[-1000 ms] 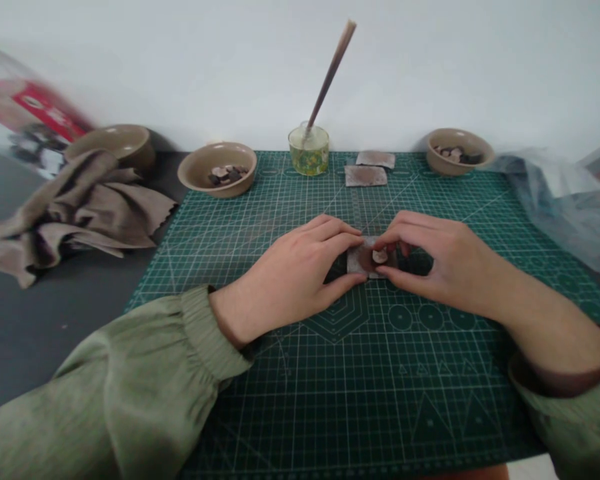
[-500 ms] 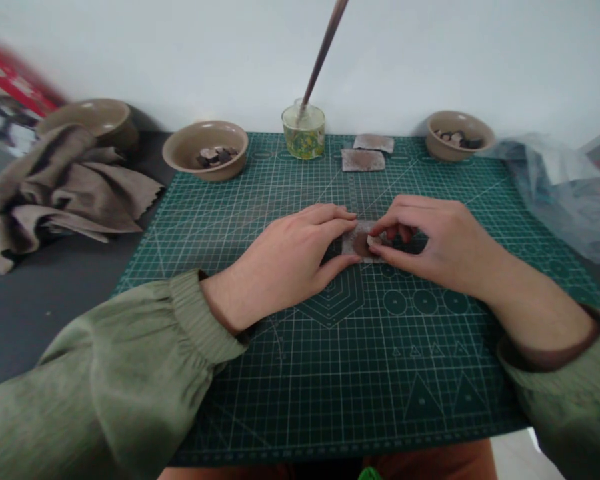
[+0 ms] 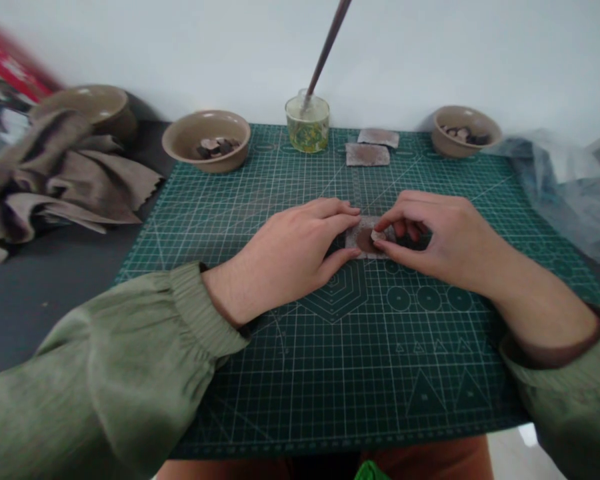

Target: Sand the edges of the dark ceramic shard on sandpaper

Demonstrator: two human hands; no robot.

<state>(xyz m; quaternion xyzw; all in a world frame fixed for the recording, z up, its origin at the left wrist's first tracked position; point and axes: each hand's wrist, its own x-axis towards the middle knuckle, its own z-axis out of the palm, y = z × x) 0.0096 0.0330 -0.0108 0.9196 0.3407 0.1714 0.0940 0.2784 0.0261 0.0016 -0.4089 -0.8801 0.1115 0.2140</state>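
Everything on the mat sits higher in my view than it did a moment ago; my left hand [image 3: 285,257] steadies a small square of gritty, pale-coated sheet [image 3: 354,248], fingertips at its top edge and thumb at its lower edge, a narrow span; my right hand [image 3: 440,240] pinches a pale chip [image 3: 378,235] tightly between thumb and forefinger, right over a round brown patch [image 3: 365,240] on that square; the square lies mid-way across the green cutting mat [image 3: 300,380], with its fine white grid; two more rough squares [image 3: 367,155] lie beyond it; a glass jar [image 3: 307,127] of yellowish liquid holds a long thin wooden handle [image 3: 330,47], tilted; a tan glazed bowl [image 3: 183,137] holds dark and pale shards [image 3: 215,147]; a smaller bowl [image 3: 443,133] holds similar shards [image 3: 463,133]; a third bowl [image 3: 87,107] stands empty-looking behind a crumpled, saw-edged cloth [image 3: 75,177]; crinkled clear plastic [image 3: 560,193] lies at the right.
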